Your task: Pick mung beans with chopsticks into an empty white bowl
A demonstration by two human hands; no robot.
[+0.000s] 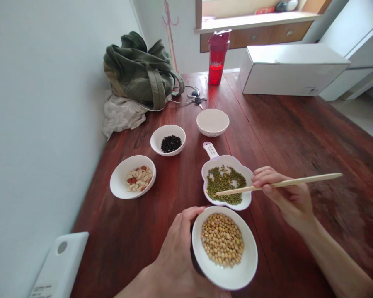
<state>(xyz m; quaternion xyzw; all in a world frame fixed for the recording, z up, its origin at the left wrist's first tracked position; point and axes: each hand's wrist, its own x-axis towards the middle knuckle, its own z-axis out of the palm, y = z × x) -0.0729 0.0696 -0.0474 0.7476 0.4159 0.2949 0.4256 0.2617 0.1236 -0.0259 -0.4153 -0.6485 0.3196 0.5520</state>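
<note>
My left hand (178,254) grips the side of a white bowl (251,265) of soybeans (222,240), tilted slightly at the near edge. In my right hand (289,203) are pale wooden chopsticks (313,179), lying so close that I cannot tell if there are one or two. Their tips touch the green mung beans (225,186) in a flower-shaped white dish (248,200) with a lilac rim and a labelled handle. A few yellowish bits show among the mung beans. The dish stands just beyond the soybean bowl.
To the left are a bowl of peanuts (118,182) and a bowl of black beans (157,140). Farther back stand an empty white bowl (213,120), keys (198,100), a green bag (133,70), a red shaker bottle (216,58) and a white box (279,78). A white device (66,256) lies front left.
</note>
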